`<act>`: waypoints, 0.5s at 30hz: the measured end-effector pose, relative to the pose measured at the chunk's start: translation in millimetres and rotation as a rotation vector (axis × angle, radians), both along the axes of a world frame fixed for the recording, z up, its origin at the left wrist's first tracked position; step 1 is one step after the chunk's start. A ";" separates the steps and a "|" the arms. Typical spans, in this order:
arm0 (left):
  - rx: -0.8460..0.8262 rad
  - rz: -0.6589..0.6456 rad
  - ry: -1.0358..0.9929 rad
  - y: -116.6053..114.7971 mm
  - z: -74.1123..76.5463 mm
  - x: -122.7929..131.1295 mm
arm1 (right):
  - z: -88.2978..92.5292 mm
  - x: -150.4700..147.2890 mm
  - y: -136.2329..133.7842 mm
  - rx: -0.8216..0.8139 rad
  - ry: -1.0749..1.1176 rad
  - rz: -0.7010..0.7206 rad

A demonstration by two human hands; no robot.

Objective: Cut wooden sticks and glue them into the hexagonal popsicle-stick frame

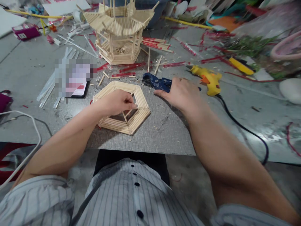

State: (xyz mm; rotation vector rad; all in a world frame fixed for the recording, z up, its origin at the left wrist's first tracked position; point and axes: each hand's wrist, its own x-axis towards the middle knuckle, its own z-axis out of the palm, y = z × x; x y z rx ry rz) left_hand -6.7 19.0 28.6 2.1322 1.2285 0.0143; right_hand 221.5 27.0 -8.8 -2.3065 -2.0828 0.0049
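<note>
Striped shirt (141,188), worktop (169,138) near edge; L hand (121,102) pinched on hex. frame (138,121), prob. steadying; R hand (182,94) curled round pliers (162,83)

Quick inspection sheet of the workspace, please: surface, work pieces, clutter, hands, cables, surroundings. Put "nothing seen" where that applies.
Surface: grey table, littered with small crumbs.
Work pieces: six-sided stick frame lies flat; stick pavilion stands behind it.
Clutter: phone, clear strips, red strips, loose sticks.
Hands: left hand over the frame, fingertips at its inner sticks, grip unclear; right hand on the handles of the blue pliers, grip partly hidden.
Cables: black cord runs from the yellow glue gun to the near edge; white cord crosses the left corner.
Surroundings: grey floor below the near edge.
</note>
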 end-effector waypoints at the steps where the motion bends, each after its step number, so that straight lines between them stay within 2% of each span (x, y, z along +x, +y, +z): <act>1: 0.013 0.006 -0.026 1.7 2.2 -3.1 | -0.5 0.6 0.7 0.002 -0.002 -0.004; 5: 0.053 0.043 -0.104 8.3 7.6 -13.0 | 0.5 -0.1 0.5 -0.007 0.000 -0.009; 10: 0.119 0.108 -0.042 15.2 9.0 -21.1 | 2.0 -1.9 -2.3 0.022 0.003 0.005; 15: 0.276 0.251 -0.088 23.8 12.0 -38.7 | -0.7 -0.4 -2.0 0.023 -0.013 0.006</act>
